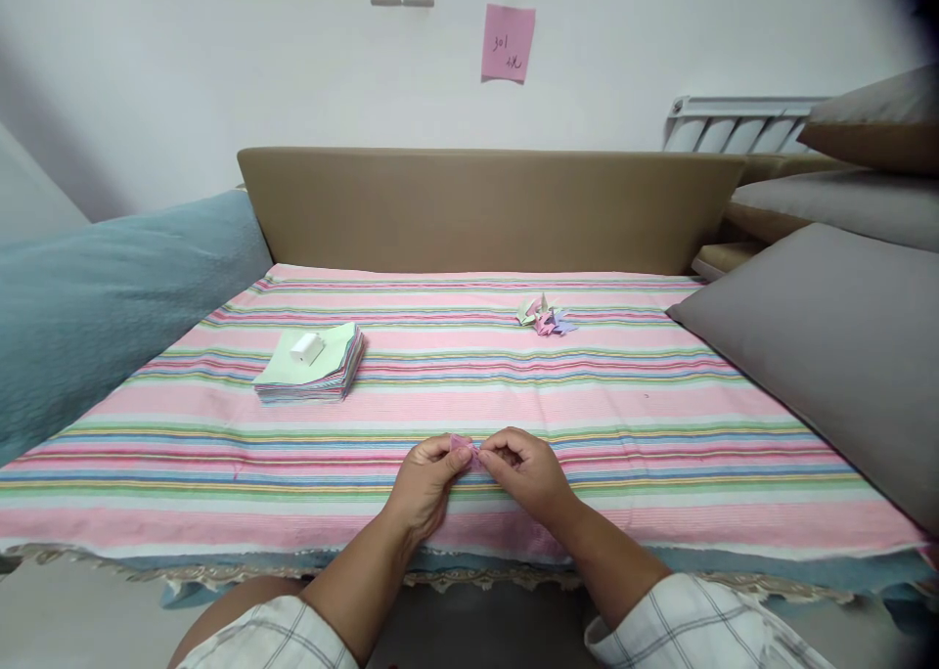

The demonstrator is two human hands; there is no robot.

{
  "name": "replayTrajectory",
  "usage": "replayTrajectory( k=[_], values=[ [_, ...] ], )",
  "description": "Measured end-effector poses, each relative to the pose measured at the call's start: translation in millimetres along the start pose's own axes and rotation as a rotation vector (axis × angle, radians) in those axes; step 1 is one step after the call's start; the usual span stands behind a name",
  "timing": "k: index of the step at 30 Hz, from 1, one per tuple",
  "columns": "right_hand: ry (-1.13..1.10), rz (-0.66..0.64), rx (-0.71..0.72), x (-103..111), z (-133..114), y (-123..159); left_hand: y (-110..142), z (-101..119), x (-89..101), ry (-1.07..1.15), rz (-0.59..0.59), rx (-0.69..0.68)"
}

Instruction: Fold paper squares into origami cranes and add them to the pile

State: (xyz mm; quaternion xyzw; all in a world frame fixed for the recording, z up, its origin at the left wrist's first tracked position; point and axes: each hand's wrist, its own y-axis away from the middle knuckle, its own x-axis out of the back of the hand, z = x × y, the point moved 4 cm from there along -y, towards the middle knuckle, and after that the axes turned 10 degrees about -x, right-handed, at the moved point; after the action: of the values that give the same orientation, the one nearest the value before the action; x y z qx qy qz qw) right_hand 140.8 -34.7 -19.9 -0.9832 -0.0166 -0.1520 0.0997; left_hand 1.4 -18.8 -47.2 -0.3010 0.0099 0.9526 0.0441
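A small piece of folded pink-purple paper [461,442] is held between my two hands above the striped cloth, near the front edge. My left hand [429,478] pinches it from the left with thumb and fingers. From the right, my right hand [526,471] grips its other side between thumb and forefinger. Much of the paper is hidden behind my fingertips. Farther back and to the right lies a cluster of small folded paper pieces [544,319] in green, pink and purple.
At the left, a stack of coloured paper sheets [304,380] bears a small white block [306,348]. A striped cloth [411,356] covers the seat. Grey cushions [822,356] pile up at the right, a blue covered armrest [132,297] rises at the left, and a brown backrest [484,209] stands behind.
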Motion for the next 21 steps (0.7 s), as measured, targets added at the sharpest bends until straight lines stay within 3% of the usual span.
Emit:
replayTrajectory(
  k=[11, 21],
  values=[
    [0.112, 0.006, 0.124, -1.2, -4.0, 1.8, 2.4, -3.3, -0.7, 0.027, 0.021, 0.058],
    [0.128, -0.034, 0.120, -0.5, -1.9, 0.7, 1.9, -3.2, -1.3, -0.079, -0.013, 0.041]
  ],
)
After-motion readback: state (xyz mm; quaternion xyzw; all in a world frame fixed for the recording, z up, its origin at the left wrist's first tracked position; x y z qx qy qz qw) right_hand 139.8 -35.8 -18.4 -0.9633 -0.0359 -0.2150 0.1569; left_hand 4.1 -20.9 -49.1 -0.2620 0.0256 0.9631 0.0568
